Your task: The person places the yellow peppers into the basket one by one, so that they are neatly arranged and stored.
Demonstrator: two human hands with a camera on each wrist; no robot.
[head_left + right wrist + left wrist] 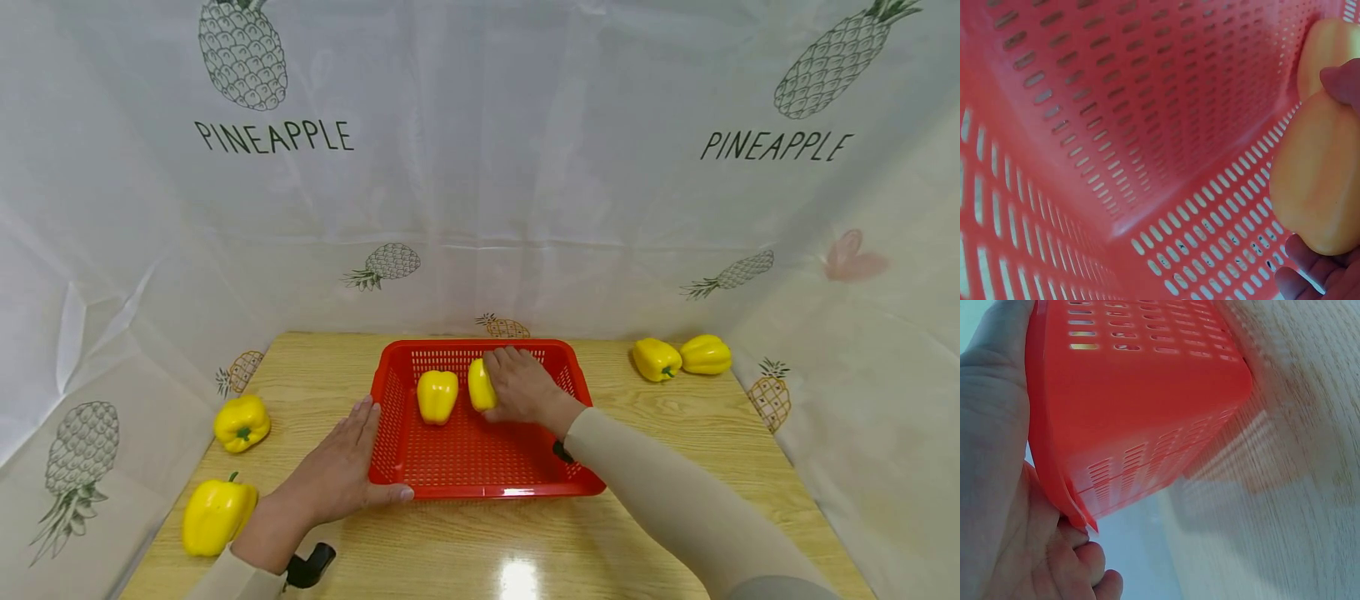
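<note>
While our right hand [525, 387] curls round a yellow bell pepper [480, 384] inside the red slotted basket [480, 483], centre frame, one pepper [437, 396] already lies on the basket floor just left of it. The right wrist view shows fingers [1310, 272] and thumb wrapped on the held pepper [1319, 181], low over the mesh; we can't tell if it touches the floor yet.

Our left hand [337, 475] lies flat, fingers straight, against the basket's left wall, thumb along the near rim. The left wrist view is blurry but shows the palm [991, 425] pressed to the basket wall [1141, 406].

So we judge two of six peppers in or almost in the basket. Four are left on the wooden table [525, 550]: two at lower left, the nearer one [217, 515] beside our left wrist and another [242, 422] behind it; a pair [657, 359] [705, 354] at the right edge, touching.

Writing: "PINEAPPLE" printed on the white backdrop sheet, upper left [273, 136] and upper right [776, 146], each under a pineapple drawing. No brand or label on basket or peppers.
</note>
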